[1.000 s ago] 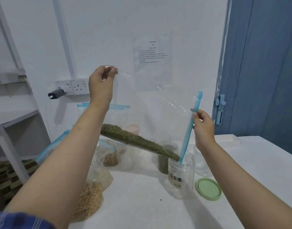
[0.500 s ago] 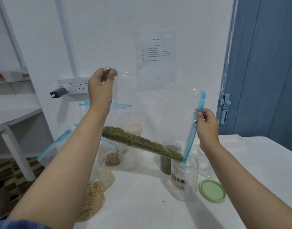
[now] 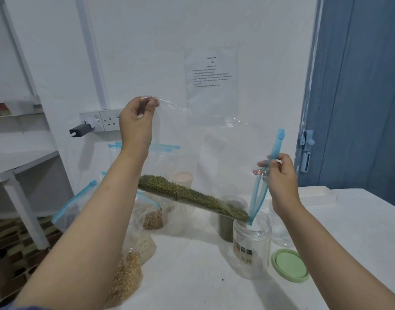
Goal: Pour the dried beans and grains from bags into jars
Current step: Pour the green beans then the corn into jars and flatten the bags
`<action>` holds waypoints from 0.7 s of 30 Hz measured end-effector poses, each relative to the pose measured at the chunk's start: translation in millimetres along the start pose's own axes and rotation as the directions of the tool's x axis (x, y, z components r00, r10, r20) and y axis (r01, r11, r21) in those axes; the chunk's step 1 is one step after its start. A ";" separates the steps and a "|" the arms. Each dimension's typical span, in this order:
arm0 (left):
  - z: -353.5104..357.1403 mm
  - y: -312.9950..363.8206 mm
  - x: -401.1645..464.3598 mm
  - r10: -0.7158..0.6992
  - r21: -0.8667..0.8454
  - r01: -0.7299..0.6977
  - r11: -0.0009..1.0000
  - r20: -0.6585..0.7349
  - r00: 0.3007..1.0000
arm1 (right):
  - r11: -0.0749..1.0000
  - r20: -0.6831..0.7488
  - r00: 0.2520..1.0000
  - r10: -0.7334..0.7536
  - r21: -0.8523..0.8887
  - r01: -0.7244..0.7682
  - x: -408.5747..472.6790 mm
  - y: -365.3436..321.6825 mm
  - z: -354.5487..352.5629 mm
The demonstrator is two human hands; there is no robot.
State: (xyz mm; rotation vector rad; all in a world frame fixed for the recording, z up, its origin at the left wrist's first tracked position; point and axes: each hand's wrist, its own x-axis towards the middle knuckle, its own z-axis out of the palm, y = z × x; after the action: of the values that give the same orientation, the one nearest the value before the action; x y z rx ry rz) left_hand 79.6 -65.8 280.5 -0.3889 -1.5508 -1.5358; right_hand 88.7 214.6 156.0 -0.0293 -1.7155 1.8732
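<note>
A clear zip bag [image 3: 214,153] hangs tilted over the white table [image 3: 348,231]. My left hand [image 3: 137,121] pinches its bottom corner high up. My right hand [image 3: 279,175] pinches the blue zip strip [image 3: 275,153] at the bag's mouth. Green mung beans [image 3: 192,195] lie in a sloping band along the bag's lower edge, down to the mouth. The mouth's lower end dips into an open clear jar [image 3: 251,245]. A green lid [image 3: 289,265] lies flat to the jar's right.
Several blue-zipped bags of grains [image 3: 127,274] stand at the left of the table. A jar of dark green beans [image 3: 225,229] and a pink-lidded jar [image 3: 183,177] stand behind. A white tray [image 3: 315,195] sits far right. A blue door [image 3: 360,97] is at right.
The bean band has slid lower toward the bag's mouth at the jar. My right hand has shifted its pinch on the zip strip, which now gapes open below it.
</note>
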 end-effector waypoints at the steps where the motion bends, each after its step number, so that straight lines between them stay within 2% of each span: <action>1: 0.2 0.5 0.5 0.005 0.002 -0.005 1.000 0.002 1.000 | 1.000 0.003 1.000 0.001 0.006 -0.001 -0.4 -0.1 -0.5; 21: 11.9 13.8 6.8 0.019 -0.005 -0.019 1.000 0.049 0.999 | 0.995 0.033 0.999 0.039 0.096 -0.042 -7.4 2.6 -8.5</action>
State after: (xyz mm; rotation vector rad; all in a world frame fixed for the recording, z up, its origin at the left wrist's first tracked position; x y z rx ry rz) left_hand 81.9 -54.8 296.4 -0.4458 -1.5770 -1.5255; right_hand 97.1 219.2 149.5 0.0035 -1.6545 1.9938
